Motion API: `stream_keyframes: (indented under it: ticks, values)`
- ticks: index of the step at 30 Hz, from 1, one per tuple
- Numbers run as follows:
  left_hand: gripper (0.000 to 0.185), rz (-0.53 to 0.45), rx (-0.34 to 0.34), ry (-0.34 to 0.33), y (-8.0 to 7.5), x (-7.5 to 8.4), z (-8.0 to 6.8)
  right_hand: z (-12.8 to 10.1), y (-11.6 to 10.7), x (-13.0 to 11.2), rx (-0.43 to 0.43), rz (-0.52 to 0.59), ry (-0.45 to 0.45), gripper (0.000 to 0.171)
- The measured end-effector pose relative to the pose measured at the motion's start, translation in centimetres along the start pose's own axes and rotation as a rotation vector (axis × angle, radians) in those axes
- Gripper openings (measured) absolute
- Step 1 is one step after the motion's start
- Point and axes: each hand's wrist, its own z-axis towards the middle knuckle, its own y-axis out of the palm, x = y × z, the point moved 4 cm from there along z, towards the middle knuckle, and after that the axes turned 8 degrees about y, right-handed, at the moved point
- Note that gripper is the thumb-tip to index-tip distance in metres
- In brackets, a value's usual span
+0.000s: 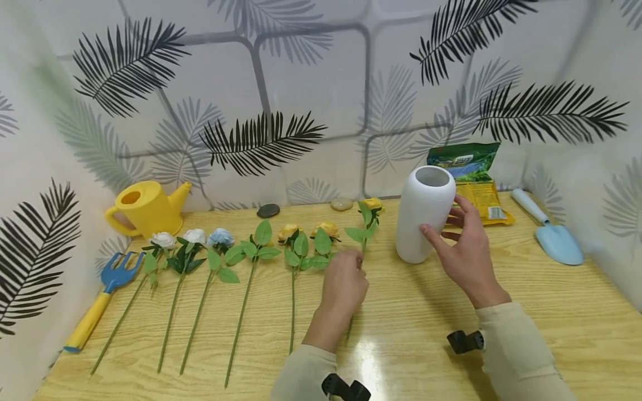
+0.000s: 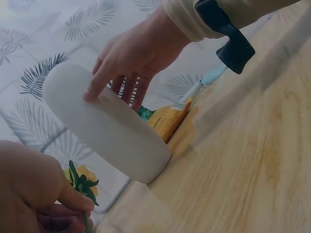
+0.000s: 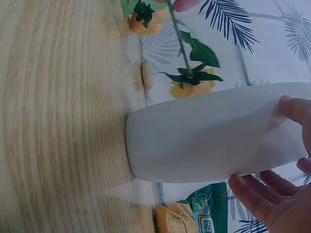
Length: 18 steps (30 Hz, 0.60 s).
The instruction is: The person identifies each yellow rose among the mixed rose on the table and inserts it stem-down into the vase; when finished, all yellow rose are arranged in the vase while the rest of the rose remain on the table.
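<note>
A wooden table [image 1: 551, 312] fills the lower part of the head view, backed by a wall covering printed with palm fronds [image 1: 261, 139]. On it, right of centre, a white vase [image 1: 423, 214] stands upright with its mouth open to the top. The right hand [image 1: 463, 245] rests against the vase's right side: the thumb lies on its front and the fingers curve round the far side, a loose hold rather than a tight clasp. The left hand [image 1: 343, 287] lies just left of the vase, its fingers pinching the green stem of a yellow rose [image 1: 371, 206], whose bloom points toward the wall, close to the vase's foot.

At the far left sits a yellow watering can [image 1: 145, 209], and below it lies a blue hand rake with a yellow handle [image 1: 102, 295]. A light blue trowel [image 1: 551, 236] rests at the right edge, and a green and yellow packet [image 1: 473, 178] leans behind the vase. Six more stems lie in a row left of the held one: a white rose [image 1: 163, 240], a second white rose [image 1: 194, 236], a pale blue rose [image 1: 220, 237], a leafy stem [image 1: 261, 234] and two yellow roses [image 1: 308, 231]. A dark pebble [image 1: 268, 210] and a pale pebble [image 1: 341, 204] sit by the wall.
</note>
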Motion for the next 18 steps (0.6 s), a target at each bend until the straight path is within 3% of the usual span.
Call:
stream_keyframes:
  ticks: [10,18]
  values:
    - [0.025,-0.055,0.064,0.018,-2.5,1.3,0.0,0.1,0.0,0.1,-0.003,0.008,0.002,0.078]
    - [0.023,-0.071,0.174,0.144,-5.3,2.7,1.5,0.2,0.1,0.2,-0.005,0.009,0.002,0.078]
